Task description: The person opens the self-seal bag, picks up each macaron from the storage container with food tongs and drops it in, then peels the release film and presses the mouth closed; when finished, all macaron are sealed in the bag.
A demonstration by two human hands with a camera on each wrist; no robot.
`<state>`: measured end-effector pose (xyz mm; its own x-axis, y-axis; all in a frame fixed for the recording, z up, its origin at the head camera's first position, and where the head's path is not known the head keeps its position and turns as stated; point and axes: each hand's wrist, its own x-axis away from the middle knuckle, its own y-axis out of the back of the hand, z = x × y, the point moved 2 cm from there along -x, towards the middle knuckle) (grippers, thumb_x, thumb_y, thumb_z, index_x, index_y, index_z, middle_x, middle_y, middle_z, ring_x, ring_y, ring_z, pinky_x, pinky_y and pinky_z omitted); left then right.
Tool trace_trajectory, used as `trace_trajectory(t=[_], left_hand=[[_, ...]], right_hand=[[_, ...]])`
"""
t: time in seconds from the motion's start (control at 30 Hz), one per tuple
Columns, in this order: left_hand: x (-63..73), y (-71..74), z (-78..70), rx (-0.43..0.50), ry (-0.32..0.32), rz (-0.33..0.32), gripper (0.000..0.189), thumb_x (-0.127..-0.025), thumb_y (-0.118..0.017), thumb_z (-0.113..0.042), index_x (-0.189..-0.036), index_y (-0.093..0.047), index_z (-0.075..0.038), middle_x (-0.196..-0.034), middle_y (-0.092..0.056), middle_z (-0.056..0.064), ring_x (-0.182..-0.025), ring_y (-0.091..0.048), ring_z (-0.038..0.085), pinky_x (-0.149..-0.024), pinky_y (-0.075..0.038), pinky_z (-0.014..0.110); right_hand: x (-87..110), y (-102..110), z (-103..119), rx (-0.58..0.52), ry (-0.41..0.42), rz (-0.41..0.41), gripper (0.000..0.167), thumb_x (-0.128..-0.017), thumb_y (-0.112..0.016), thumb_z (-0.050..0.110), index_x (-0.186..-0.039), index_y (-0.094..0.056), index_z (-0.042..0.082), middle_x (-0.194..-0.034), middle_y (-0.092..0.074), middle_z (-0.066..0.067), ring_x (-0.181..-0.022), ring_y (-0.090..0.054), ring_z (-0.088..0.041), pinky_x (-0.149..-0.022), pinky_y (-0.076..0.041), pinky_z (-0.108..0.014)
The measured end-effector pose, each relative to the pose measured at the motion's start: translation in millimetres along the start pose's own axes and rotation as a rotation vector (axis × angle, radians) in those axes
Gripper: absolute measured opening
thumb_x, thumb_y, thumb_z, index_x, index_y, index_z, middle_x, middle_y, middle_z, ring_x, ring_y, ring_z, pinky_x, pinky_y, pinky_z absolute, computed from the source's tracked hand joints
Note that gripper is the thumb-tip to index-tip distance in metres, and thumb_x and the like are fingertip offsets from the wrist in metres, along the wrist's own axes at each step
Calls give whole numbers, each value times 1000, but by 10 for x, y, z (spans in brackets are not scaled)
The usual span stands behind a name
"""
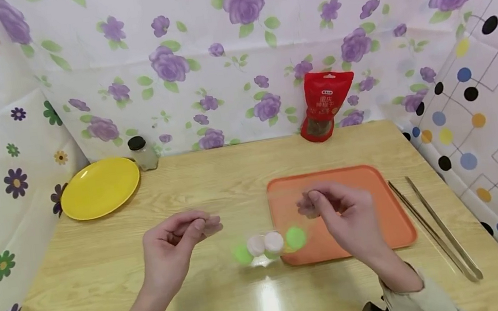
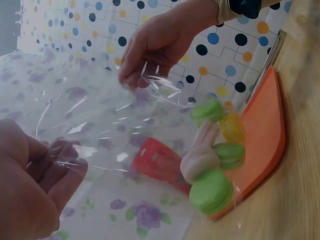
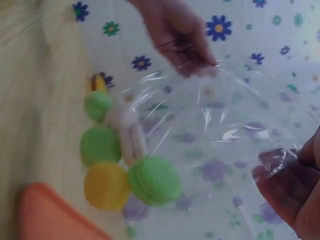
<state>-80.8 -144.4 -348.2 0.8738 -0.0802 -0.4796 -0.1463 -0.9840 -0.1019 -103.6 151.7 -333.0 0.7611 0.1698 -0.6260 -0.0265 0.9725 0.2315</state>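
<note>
A clear plastic bag (image 2: 112,130) is stretched between the two hands, with macarons gathered in its bottom. Among them are a green macaron (image 2: 211,192), a pinkish-white macaron (image 2: 199,164) and a yellow macaron (image 3: 106,186). The left hand (image 1: 167,251) pinches one side of the bag's upper edge between thumb and fingers. On the opposite side, the right hand (image 1: 352,215) pinches the edge the same way. In the head view the macarons hang between and below the hands, overlapping the left side of an orange tray (image 1: 392,221).
Long metal tongs (image 1: 445,235) lie right of the tray. A yellow plate (image 1: 100,189) and a jar with a black lid (image 1: 146,155) stand at the back left of the wooden table. A red pouch (image 1: 327,98) stands at the back right, against the flowered sheet.
</note>
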Motion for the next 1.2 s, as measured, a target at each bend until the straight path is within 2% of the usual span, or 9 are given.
trace_trajectory(t=[0.23, 0.4, 0.5, 0.6, 0.77, 0.97, 1.07, 1.13, 1.2], left_hand=[[162, -141, 27, 90, 109, -53, 12, -95, -57, 14, -99, -69, 11, -85, -75, 15, -74, -74, 25, -71, -58, 43], [335, -219, 106, 74, 274, -170, 7, -95, -60, 9, -94, -67, 11, -78, -74, 13, -67, -74, 23, -68, -59, 42], [462, -272, 149, 65, 335, -211, 9, -96, -61, 6, -95, -66, 13, -79, -74, 13, -66, -73, 24, -68, -59, 42], [576, -314, 189, 87, 325, -210, 10, -97, -59, 5, -98, -68, 11, -83, -75, 13, -68, -74, 24, -71, -59, 43], [700, -374, 254, 155, 270, -160, 29, -98, -53, 9, -108, -75, -7, -84, -75, 11, -73, -74, 24, -72, -59, 43], [750, -441, 294, 200, 302, -145, 32, -100, -52, 7, -115, -75, -11, -84, -75, 12, -74, -74, 24, -74, -59, 43], [752, -457, 298, 168, 273, -147, 32, -100, -53, 8, -119, -73, -7, -84, -75, 12, -74, -74, 24, -72, -59, 42], [753, -462, 295, 135, 235, -148, 33, -99, -53, 9, -122, -71, -5, -83, -75, 12, -74, -74, 25, -70, -59, 40], [759, -465, 287, 99, 201, -150, 34, -98, -54, 11, -124, -69, -4, -82, -75, 11, -74, -74, 25, -69, -60, 38]], right_hand=[[213, 101, 4, -157, -232, 14, 13, -97, -60, -6, -96, -73, -3, -76, -72, -15, -60, -70, -21, -51, -57, -33], [388, 100, -23, -221, -405, 26, 17, -99, -59, 0, -87, -68, -9, -70, -70, -15, -56, -69, -23, -48, -54, -33], [504, 75, -44, -250, -468, -3, 22, -100, -58, 0, -81, -64, -10, -66, -68, -14, -54, -68, -22, -47, -52, -31], [618, 45, -66, -264, -516, -48, 26, -100, -57, 0, -76, -60, -8, -64, -65, -11, -53, -66, -19, -46, -49, -29], [755, 14, -106, -288, -581, -117, 29, -100, -55, -1, -73, -54, -8, -61, -59, -7, -49, -60, -15, -43, -43, -25], [820, 48, -145, -191, -700, -144, 23, -100, -58, 2, -82, -57, -12, -61, -59, -11, -48, -55, -15, -42, -42, -24], [806, 58, -126, -34, -618, -167, 9, -97, -62, -2, -92, -61, -9, -69, -64, -9, -54, -58, -14, -46, -47, -23], [756, 37, -81, 132, -404, -195, 8, -93, -66, -2, -99, -62, -6, -80, -65, -9, -63, -59, -14, -54, -48, -21], [665, -25, 6, 291, -110, -264, 12, -93, -67, 5, -99, -65, -6, -86, -65, -10, -70, -59, -18, -62, -48, -22]])
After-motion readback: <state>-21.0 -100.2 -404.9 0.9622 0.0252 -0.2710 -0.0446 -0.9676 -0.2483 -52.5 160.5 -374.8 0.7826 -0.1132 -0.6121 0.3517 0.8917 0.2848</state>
